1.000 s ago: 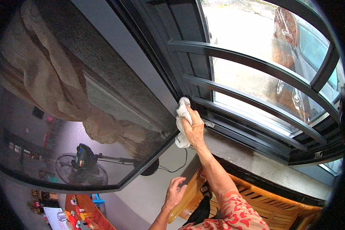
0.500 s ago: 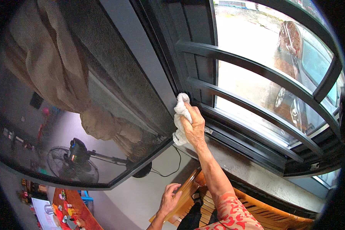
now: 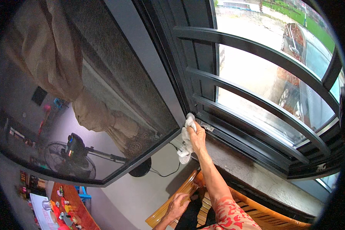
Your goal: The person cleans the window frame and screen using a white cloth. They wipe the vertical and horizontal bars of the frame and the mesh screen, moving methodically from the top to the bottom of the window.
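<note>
Gripping a crumpled white cloth (image 3: 186, 143) between thumb and fingers, the right hand (image 3: 196, 138) works near the middle of the frame, where the dark panel frame (image 3: 153, 65) meets the window surround. Against half a second ago, the cloth has slid lower along that edge and now sits at and just below the panel's bottom corner, which suggests the wiping has reached the end of this upright. The left hand (image 3: 177, 207), at the lower centre, has curled its fingers a little more; it looks relaxed, with nothing seen in it, and whether it touches the bench armrest (image 3: 182, 188) I cannot tell. The cloth looks soft and limp, bunched into folds at the top, with a loose tail hanging below the grip. Around it the surfaces are hard: smooth grey metal on the panel, glossy dark bars (image 3: 237, 87) bowed by the lens at upper right, and a rough, pale sill (image 3: 272, 184) at lower right. Through the panel's hazy dark sheet, at left, show a ribbed brown curtain (image 3: 92, 111) gathered into a bulge and a round-caged fan (image 3: 71, 143). The bench's varnished, honey-coloured wood shines at the bottom.
</note>
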A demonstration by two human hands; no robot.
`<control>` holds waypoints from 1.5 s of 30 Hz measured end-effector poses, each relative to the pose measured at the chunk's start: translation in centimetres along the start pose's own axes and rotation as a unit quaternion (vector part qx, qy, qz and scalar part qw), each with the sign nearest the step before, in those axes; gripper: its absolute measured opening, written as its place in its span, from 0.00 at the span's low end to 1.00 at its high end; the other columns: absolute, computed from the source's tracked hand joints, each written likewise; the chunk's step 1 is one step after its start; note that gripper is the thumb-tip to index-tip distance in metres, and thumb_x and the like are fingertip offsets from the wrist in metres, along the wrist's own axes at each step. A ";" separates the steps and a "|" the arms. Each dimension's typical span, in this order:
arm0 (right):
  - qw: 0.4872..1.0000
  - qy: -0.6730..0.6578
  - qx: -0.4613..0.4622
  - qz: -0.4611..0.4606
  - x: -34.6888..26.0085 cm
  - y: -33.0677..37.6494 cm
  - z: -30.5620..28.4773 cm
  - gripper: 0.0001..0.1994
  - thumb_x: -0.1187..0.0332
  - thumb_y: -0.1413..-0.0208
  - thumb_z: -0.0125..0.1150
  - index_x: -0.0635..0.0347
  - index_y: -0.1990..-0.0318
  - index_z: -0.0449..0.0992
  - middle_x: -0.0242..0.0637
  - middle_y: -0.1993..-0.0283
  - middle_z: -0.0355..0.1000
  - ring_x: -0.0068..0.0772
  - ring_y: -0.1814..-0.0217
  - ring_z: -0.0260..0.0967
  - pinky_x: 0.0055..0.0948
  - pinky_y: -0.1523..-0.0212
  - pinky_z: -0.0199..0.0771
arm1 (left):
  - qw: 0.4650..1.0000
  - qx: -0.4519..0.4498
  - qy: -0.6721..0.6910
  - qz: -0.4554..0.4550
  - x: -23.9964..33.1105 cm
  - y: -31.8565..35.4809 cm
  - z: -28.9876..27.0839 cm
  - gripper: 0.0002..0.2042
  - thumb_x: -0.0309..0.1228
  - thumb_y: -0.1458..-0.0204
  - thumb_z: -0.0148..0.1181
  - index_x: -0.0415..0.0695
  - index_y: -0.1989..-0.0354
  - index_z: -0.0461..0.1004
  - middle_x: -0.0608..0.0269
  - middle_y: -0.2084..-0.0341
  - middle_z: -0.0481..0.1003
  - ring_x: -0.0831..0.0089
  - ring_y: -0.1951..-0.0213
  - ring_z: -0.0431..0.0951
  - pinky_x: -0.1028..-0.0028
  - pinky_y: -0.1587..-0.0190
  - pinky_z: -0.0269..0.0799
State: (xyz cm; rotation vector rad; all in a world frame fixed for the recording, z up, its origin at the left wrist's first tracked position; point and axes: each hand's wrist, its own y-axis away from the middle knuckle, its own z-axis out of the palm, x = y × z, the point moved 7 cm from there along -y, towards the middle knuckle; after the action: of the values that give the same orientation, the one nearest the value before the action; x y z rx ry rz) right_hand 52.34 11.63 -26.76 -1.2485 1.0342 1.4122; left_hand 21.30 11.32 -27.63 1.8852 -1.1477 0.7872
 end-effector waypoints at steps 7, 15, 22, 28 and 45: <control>0.986 -0.004 0.067 -0.156 -5.3 1.4 0.9 0.20 0.73 0.50 0.58 0.56 0.47 0.74 0.44 0.56 0.73 0.42 0.53 0.72 0.32 0.51 0.69 | 1.000 0.026 0.017 -0.001 -1.0 -0.7 0.8 0.15 0.26 0.47 0.59 0.38 0.50 0.71 0.53 0.51 0.69 0.60 0.50 0.73 0.67 0.46 0.70; 0.916 0.099 0.128 -0.366 -12.2 3.2 1.7 0.22 0.75 0.52 0.62 0.54 0.46 0.72 0.44 0.58 0.70 0.49 0.59 0.70 0.38 0.58 0.71 | 0.999 0.041 0.020 0.019 -3.0 -1.4 1.8 0.15 0.26 0.47 0.59 0.39 0.50 0.71 0.54 0.53 0.69 0.61 0.50 0.74 0.68 0.47 0.71; 0.936 0.163 0.118 -0.289 -5.9 4.6 1.9 0.20 0.74 0.53 0.64 0.51 0.49 0.71 0.42 0.62 0.69 0.49 0.59 0.69 0.43 0.60 0.69 | 0.998 0.056 -0.003 0.019 -4.2 -1.7 2.9 0.16 0.30 0.46 0.59 0.40 0.49 0.71 0.54 0.50 0.70 0.59 0.48 0.72 0.66 0.45 0.68; 0.882 0.263 0.122 -0.372 -7.9 5.0 2.0 0.24 0.79 0.59 0.64 0.51 0.51 0.72 0.42 0.58 0.67 0.49 0.58 0.68 0.42 0.59 0.69 | 0.998 0.065 0.015 0.005 -5.4 -1.0 3.6 0.17 0.31 0.46 0.59 0.41 0.49 0.71 0.54 0.49 0.70 0.58 0.46 0.71 0.66 0.45 0.67; 0.752 0.392 0.111 -0.518 -15.4 4.8 3.2 0.24 0.76 0.59 0.59 0.36 0.52 0.77 0.40 0.60 0.66 0.42 0.66 0.63 0.37 0.70 0.70 | 0.991 0.097 0.097 -0.004 -4.9 0.5 3.7 0.16 0.30 0.46 0.60 0.42 0.48 0.70 0.56 0.51 0.68 0.64 0.51 0.74 0.71 0.57 0.76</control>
State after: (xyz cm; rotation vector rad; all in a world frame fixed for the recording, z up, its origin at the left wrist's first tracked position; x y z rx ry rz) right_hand 47.39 11.98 -11.07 -1.8416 0.7198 -0.1410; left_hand 19.26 10.14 -33.33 1.9196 -0.9714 1.0843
